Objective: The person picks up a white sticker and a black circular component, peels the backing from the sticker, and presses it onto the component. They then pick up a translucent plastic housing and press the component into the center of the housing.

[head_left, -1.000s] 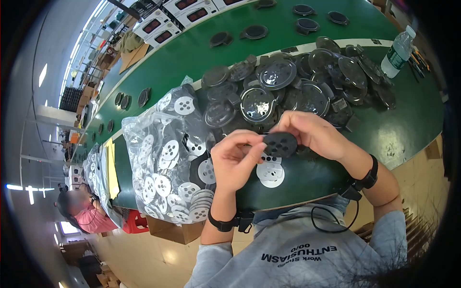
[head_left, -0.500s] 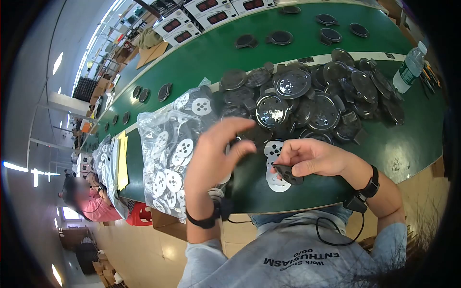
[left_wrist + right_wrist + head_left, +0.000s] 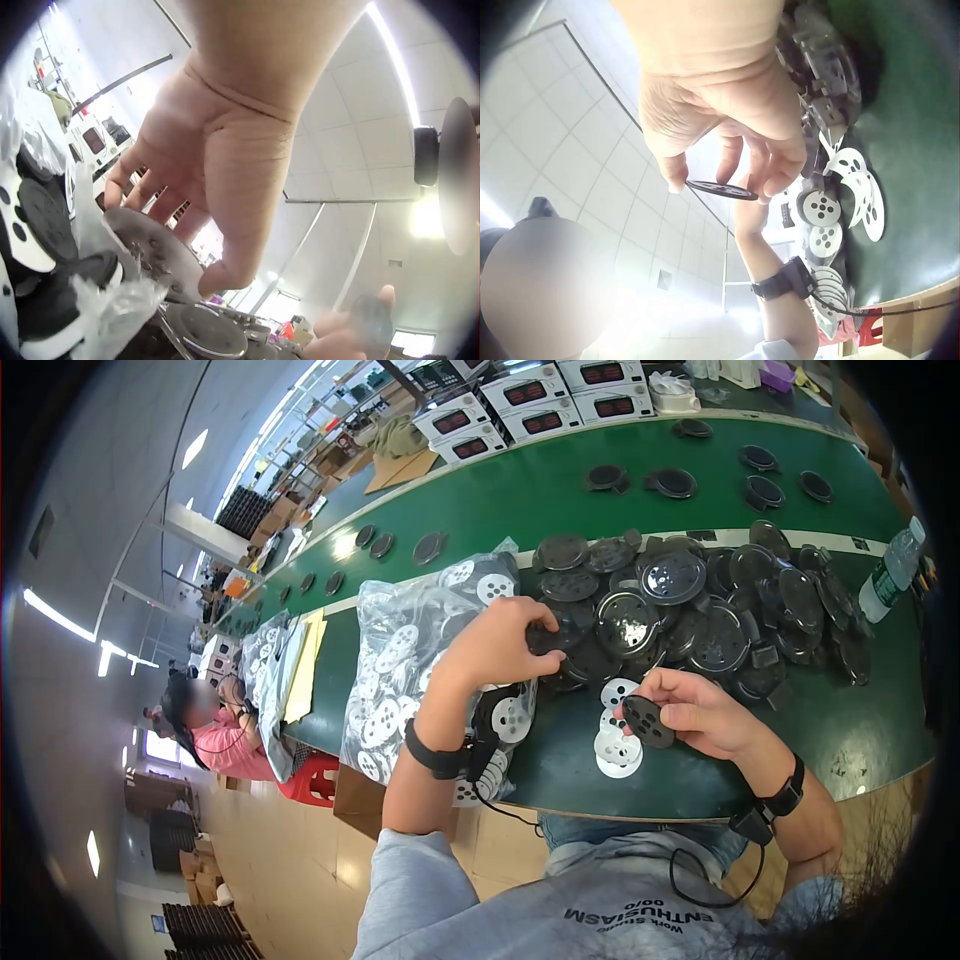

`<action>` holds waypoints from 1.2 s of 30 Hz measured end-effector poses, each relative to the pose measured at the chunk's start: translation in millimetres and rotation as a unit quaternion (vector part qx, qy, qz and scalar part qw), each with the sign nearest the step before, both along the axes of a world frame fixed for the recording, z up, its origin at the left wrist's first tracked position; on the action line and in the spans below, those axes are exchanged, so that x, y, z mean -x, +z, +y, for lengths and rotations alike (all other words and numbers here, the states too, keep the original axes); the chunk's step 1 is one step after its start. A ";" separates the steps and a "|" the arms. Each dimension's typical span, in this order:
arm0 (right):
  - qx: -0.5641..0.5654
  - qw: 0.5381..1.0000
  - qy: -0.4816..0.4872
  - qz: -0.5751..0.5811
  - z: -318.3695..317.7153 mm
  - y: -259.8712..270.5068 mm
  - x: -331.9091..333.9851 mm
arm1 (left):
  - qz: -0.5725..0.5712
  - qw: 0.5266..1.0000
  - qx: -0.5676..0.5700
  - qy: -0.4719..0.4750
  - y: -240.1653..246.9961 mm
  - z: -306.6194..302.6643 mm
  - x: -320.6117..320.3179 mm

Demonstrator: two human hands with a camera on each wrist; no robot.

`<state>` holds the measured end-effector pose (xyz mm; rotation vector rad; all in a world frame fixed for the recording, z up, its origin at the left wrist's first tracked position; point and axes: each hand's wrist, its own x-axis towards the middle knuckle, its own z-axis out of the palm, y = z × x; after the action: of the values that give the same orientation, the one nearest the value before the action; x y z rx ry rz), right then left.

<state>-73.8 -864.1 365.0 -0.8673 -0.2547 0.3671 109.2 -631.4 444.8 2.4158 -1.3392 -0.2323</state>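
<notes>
My right hand (image 3: 705, 715) pinches a thin black disc (image 3: 648, 722) with several holes between thumb and fingers, above the front of the table. In the right wrist view the black disc (image 3: 724, 190) shows edge-on. My left hand (image 3: 495, 645) is at the left edge of a heap of round dark plastic housings (image 3: 715, 635). Its thumb and fingers span one round housing (image 3: 154, 247), touching its rim from both sides in the left wrist view. Overlapping white perforated discs (image 3: 617, 748) lie on the green table beside my right hand.
A clear plastic bag (image 3: 385, 690) of white discs lies left of the heap. A water bottle (image 3: 893, 572) stands at the right. Several housings (image 3: 672, 482) sit spread on the far green surface, with printed boxes (image 3: 540, 420) behind. Another person (image 3: 235, 735) sits at the left.
My left hand has let go of the black disc and moved to a housing at the heap's left edge. My right hand alone holds the disc, lower and nearer me. The head view has shifted.
</notes>
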 end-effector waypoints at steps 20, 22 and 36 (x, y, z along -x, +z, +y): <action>0.109 0.938 -0.275 -0.178 -5.8 19.9 3.0 | 0.597 0.639 0.480 0.075 -46.8 -37.6 79.2; 0.098 0.936 -0.286 -0.177 -4.8 20.3 1.3 | 0.576 0.660 0.479 0.062 -48.9 -43.2 76.2; 0.019 0.977 -0.195 -0.082 0.7 -3.0 -0.6 | 0.550 0.556 0.619 0.072 -63.1 -67.3 78.4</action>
<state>-73.2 -863.3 362.0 -0.9645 -0.2235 -0.0668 30.8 -698.7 381.7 0.7272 -0.3146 -0.4344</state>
